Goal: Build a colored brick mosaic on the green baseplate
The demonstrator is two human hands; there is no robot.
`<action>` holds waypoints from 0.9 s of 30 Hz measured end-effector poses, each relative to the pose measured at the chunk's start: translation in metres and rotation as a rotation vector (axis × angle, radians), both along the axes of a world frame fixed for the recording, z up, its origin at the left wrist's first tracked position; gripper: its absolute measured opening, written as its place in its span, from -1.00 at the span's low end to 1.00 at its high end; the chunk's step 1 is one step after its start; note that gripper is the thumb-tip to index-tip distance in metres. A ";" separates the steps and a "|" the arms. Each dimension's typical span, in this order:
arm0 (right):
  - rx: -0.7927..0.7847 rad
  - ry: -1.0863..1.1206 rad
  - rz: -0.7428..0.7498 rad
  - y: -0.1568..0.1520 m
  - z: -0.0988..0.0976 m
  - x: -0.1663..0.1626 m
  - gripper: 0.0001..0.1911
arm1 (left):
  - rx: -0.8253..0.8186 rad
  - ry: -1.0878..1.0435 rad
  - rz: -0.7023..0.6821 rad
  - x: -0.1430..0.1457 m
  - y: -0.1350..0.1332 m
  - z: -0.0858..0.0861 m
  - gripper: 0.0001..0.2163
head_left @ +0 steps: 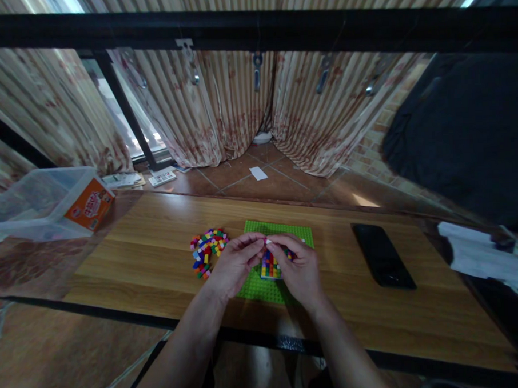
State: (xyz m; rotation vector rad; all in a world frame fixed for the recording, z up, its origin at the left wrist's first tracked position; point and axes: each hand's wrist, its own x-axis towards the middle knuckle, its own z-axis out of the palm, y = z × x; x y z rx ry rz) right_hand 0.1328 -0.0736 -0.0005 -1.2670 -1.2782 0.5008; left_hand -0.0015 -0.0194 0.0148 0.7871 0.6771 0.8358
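Observation:
Both of my hands meet above a green studded baseplate [254,288] and pinch tiny toy bricks at their fingertips. A pinkish brick shows at the fingertips of my left hand [238,260]. Held by my right hand [300,266] is a white brick [268,241], touching or very close to the pink one; whether they are joined I cannot tell. Beneath the fingers, a block of multicoloured bricks [271,266] sits on the baseplate, partly hidden by my hands. Left of my left hand lies a curved pile of loose coloured bricks [201,255].
A black phone [382,256] lies on the wooden table [137,262] to the right. Beyond the left end stands a clear plastic bin [48,197] with an orange label. White papers [467,248] are at the far right. A dark bar [252,31] crosses the top.

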 end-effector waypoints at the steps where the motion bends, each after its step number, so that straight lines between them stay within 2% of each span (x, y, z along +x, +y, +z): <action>1: -0.001 0.017 -0.010 0.001 0.000 0.000 -0.87 | 0.010 0.015 -0.010 0.000 0.000 0.000 -0.74; 8: -0.077 0.157 -0.043 0.003 -0.003 0.000 -0.85 | 0.168 0.151 0.000 0.004 -0.004 -0.001 -0.68; 14: -0.143 0.203 -0.031 0.002 0.001 -0.003 -0.82 | 0.395 0.285 0.066 0.006 -0.006 0.002 -0.75; 20: -0.181 0.309 -0.017 0.002 0.004 0.005 -0.82 | 0.428 0.278 0.024 0.007 -0.007 0.002 -0.78; 23: -0.176 0.238 -0.118 0.002 0.002 0.018 -0.81 | 0.373 0.323 0.103 0.006 -0.005 -0.002 -0.81; 27: -0.151 -0.032 -0.207 0.000 0.001 0.032 -0.78 | 0.327 0.431 0.201 0.003 0.002 -0.009 -0.84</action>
